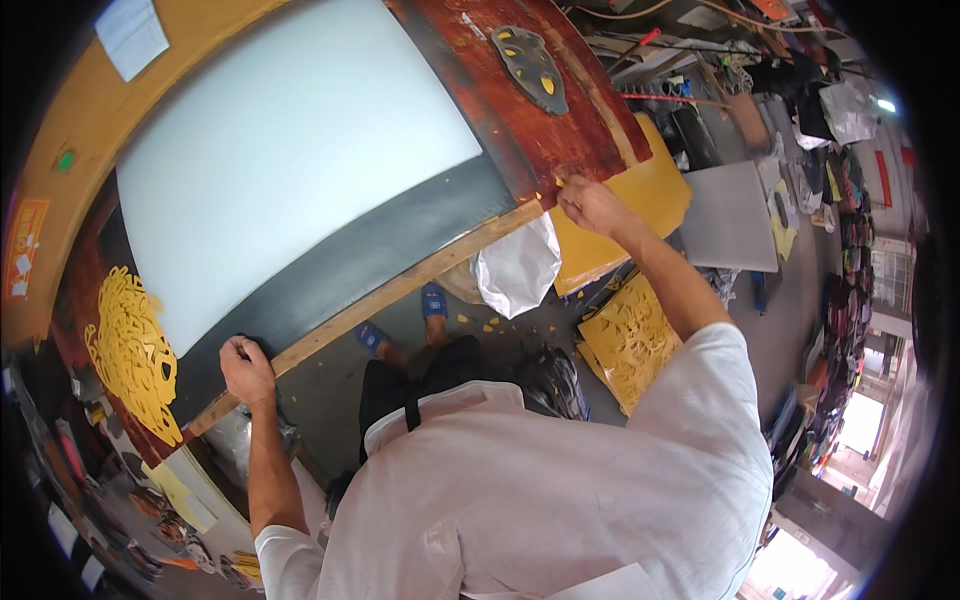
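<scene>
My left hand (247, 371) rests in a curled fist at the near edge of the work table, on the dark mat (330, 270); anything inside the fingers is hidden. At the table's right corner my right hand (592, 207) is closed in a pinch, with a small yellow scrap (560, 182) showing at the fingertips. Between and beyond the hands lies a large white sheet (300, 140). A heap of yellow cut-out sheets (135, 350) full of holes sits left of my left hand. Farther back on the red-brown board is a dark sole-shaped piece (530, 68) with yellow bits in its openings.
A wooden strip (400, 287) runs along the table's front edge. Below my right arm are a white bag (518, 265), yellow sheets (620, 215) and a cut yellow stack (635, 335). A grey board (727, 215) stands farther right. Yellow scraps dot the floor near my blue slippers (434, 300).
</scene>
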